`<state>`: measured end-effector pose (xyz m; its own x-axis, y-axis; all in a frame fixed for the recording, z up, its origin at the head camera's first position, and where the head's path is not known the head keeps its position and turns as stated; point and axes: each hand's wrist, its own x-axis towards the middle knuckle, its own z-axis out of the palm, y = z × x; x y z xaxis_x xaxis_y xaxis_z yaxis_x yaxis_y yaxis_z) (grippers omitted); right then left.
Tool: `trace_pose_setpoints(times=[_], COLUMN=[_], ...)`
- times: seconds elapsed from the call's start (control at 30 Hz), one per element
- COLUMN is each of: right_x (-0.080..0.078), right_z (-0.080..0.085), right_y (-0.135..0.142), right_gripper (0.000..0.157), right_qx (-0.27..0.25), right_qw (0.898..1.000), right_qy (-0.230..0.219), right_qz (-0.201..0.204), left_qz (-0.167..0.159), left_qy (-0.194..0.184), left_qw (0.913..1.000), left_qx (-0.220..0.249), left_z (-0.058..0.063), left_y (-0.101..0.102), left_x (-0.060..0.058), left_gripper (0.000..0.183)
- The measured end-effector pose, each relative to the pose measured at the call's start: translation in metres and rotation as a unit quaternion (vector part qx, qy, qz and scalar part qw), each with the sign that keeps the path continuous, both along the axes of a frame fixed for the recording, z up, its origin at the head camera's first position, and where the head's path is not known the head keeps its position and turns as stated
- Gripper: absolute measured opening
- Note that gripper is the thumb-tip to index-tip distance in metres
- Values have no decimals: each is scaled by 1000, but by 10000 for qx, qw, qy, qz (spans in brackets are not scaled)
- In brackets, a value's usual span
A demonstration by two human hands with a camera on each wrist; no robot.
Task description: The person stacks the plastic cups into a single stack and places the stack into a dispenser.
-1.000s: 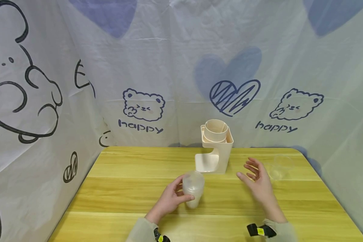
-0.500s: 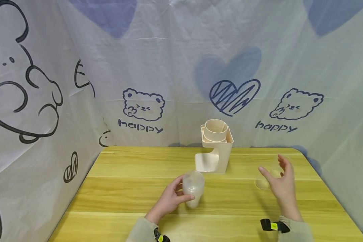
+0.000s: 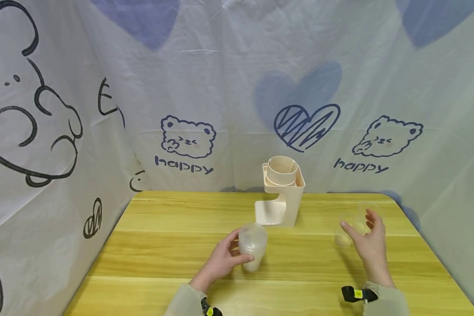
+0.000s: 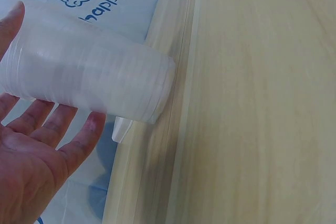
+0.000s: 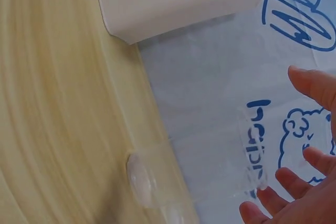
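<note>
My left hand (image 3: pixel 223 259) grips a stack of nested, clear plastic cups (image 3: pixel 253 245) near the table's middle. In the left wrist view its thumb lies on one side of the stack (image 4: pixel 94 66), its fingers on the other. At the right, my right hand (image 3: pixel 369 248) has its thumb and fingers spread, close by a clear plastic cup (image 3: pixel 342 239) on the table. The right wrist view shows fingertips near that cup's rim, with the thumb apart from its wall (image 5: pixel 205 166). A second clear cup (image 3: pixel 360 227) stands just behind, partly covered by the fingers.
A cream plastic stand (image 3: pixel 292 208) with a round tube (image 3: pixel 282 172) in its top and a low shelf (image 3: pixel 269 213) stands at the back centre. Behind the wooden table (image 3: pixel 174 250) hangs a printed cloth (image 3: pixel 237 109).
My right hand has moved right and its fingers now overlap the rear cup. A second cup's base now shows in front of that one. The left hand and its stack stay put.
</note>
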<state>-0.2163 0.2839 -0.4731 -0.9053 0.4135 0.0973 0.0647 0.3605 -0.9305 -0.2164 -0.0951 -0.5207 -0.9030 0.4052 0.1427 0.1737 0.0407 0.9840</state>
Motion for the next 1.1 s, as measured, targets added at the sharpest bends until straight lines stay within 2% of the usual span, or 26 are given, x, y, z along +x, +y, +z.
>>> trace_pose_setpoints(times=[0.23, 0.57, 0.87, 1.1], right_x=[-5, -12, -13, -13], right_z=[-6, -14, -19, -18], right_y=[3, 7, 8, 9], right_gripper=[95, 94, 92, 96], right_qx=[-150, -102, -106, -134], right_qw=[9997, 9988, 9976, 9961], right_qy=[-130, -386, -623, -796], right_qz=[136, 297, 285, 361], left_qz=[11, 20, 19, -12], left_qy=[-15, -56, -38, 2], left_qw=[10000, 10000, 10000, 10000], left_qx=[35, 72, 29, 29], left_z=[0, 2, 4, 2], left_y=[0, 1, 1, 0], left_x=[0, 1, 3, 1], left_gripper=[74, 74, 74, 73])
